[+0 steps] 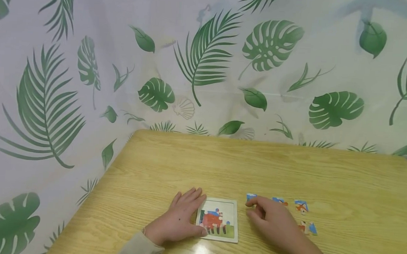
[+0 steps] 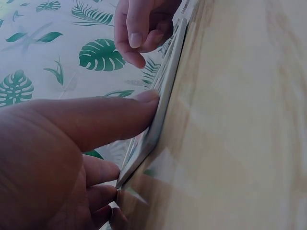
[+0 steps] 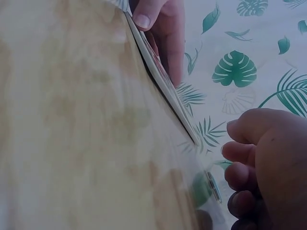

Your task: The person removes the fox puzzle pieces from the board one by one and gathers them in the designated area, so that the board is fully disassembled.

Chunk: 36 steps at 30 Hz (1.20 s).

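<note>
A square jigsaw tray [image 1: 236,223] with a pale border lies on the table, partly filled with pieces forming a red animal picture over green. My left hand [image 1: 179,218] rests at its left side, fingers extended, with the thumb [image 2: 129,112] on the near border. To the right, my right hand [image 1: 274,223] hovers by a blue puzzle piece [image 1: 251,196], its fingers loosely bent and thumb apart from the forefinger. Nothing shows between them. In the right wrist view, that hand [image 3: 273,163] appears apart from the tray [image 3: 165,91].
More loose pieces lie beyond and beside my right hand, including a blue-and-orange piece [image 1: 301,206] and a blue-edged piece [image 1: 312,228]. The wooden table [image 1: 174,160] meets a leaf-patterned curtain [image 1: 219,82] at its back and left.
</note>
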{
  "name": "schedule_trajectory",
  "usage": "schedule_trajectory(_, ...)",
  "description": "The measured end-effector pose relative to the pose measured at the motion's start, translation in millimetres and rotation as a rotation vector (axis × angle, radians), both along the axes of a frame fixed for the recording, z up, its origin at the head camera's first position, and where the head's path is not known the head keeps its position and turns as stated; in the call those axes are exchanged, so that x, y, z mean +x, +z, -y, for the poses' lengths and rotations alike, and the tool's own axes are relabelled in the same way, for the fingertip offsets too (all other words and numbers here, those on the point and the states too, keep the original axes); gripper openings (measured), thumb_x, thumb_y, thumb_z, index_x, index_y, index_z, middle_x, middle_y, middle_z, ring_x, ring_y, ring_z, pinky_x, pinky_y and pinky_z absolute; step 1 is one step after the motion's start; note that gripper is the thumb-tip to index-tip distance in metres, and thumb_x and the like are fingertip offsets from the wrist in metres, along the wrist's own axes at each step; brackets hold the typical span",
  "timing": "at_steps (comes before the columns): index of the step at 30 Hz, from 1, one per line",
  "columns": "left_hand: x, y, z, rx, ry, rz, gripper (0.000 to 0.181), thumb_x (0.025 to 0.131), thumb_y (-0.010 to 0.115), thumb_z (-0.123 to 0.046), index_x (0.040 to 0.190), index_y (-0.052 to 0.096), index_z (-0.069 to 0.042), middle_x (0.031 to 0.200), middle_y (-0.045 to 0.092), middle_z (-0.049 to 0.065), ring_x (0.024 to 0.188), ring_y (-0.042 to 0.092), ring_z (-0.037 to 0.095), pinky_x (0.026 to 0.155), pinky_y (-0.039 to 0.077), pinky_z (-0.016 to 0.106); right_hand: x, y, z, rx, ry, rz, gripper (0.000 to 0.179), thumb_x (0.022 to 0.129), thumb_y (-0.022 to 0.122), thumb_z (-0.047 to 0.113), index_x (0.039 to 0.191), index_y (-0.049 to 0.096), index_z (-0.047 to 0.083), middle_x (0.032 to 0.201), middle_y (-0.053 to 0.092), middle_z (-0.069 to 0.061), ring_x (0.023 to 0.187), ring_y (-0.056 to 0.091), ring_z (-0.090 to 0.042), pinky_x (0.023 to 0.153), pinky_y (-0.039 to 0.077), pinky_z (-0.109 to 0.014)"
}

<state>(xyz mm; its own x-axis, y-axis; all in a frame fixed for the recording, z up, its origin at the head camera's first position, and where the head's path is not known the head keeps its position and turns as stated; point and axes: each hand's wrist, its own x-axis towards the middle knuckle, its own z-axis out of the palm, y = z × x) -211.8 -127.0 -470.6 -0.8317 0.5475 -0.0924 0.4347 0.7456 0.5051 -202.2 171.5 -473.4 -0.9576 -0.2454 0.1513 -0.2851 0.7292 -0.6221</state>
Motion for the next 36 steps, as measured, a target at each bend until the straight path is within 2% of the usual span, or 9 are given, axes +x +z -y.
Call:
schedule_trajectory(12,-0.4,-0.3,-0.7,-0.001,0.006,0.008,0.096,0.084,0.076,-0.049,0.159,0.033,-0.008,0.167,0.020,0.011,0.154,0.011,0.029,0.120,-0.001,0.058,-5.0,-2.3,25.5,0.026,0.063,0.067,0.019,0.091,0.075,0.036,0.104,0.070,0.024,0.063,0.049,0.013,0.054,0.041,-0.004,0.054,0.038,-0.024)
schedule_trajectory(17,-0.4,-0.7,-1.6,0.000,0.011,0.017,0.093,0.085,0.075,-0.047,0.158,0.033,-0.008,0.167,0.020,0.010,0.154,0.012,0.029,0.120,0.000,0.058,-6.5,-1.9,37.7,0.073,0.040,0.091,0.025,0.090,0.075,0.041,0.108,0.070,0.025,0.063,0.049,0.012,0.052,0.041,-0.006,0.052,0.035,-0.025)
schedule_trajectory(21,-0.9,-0.6,-1.9,0.003,0.017,0.016,0.092,0.086,0.073,-0.049,0.158,0.034,-0.008,0.167,0.019,0.010,0.154,0.011,0.028,0.120,-0.001,0.058,-7.1,-1.0,44.5,0.100,0.014,0.100,0.022,0.090,0.075,0.041,0.105,0.069,0.025,0.063,0.049,0.011,0.052,0.042,-0.007,0.051,0.034,-0.025)
schedule_trajectory(25,-1.2,-0.5,-2.0,0.012,0.024,0.017,0.092,0.086,0.071,-0.052,0.158,0.034,-0.008,0.167,0.019,0.009,0.154,0.011,0.027,0.120,-0.001,0.057,-6.4,-0.5,49.7,0.106,0.013,0.078,0.014,0.090,0.075,0.035,0.093,0.064,0.026,0.063,0.048,0.010,0.054,0.042,-0.008,0.051,0.035,-0.027)
schedule_trajectory(28,-0.5,0.3,-2.4,0.016,0.035,0.023,0.091,0.088,0.069,-0.053,0.158,0.034,-0.008,0.167,0.019,0.009,0.154,0.011,0.026,0.120,-0.001,0.058,-5.8,-1.2,52.6,0.107,0.018,0.057,0.014,0.091,0.074,0.029,0.085,0.061,0.027,0.064,0.047,0.010,0.057,0.043,-0.007,0.053,0.036,-0.028)
schedule_trajectory(32,0.9,2.4,-4.0,0.024,0.044,0.040,0.088,0.090,0.066,-0.054,0.158,0.034,-0.009,0.167,0.020,0.009,0.154,0.010,0.026,0.120,-0.001,0.058,-4.5,-2.3,55.0,0.107,0.038,0.015,0.017,0.093,0.072,0.024,0.082,0.059,0.028,0.063,0.046,0.013,0.059,0.044,-0.005,0.056,0.038,-0.026)
schedule_trajectory(36,1.7,3.6,-5.0,0.025,0.048,0.048,0.088,0.090,0.065,-0.055,0.159,0.034,-0.008,0.167,0.019,0.010,0.154,0.010,0.028,0.119,-0.002,0.058,-2.3,-2.6,57.6,0.108,0.057,-0.025,0.019,0.092,0.073,0.024,0.081,0.058,0.028,0.062,0.044,0.015,0.056,0.042,-0.003,0.053,0.037,-0.024)
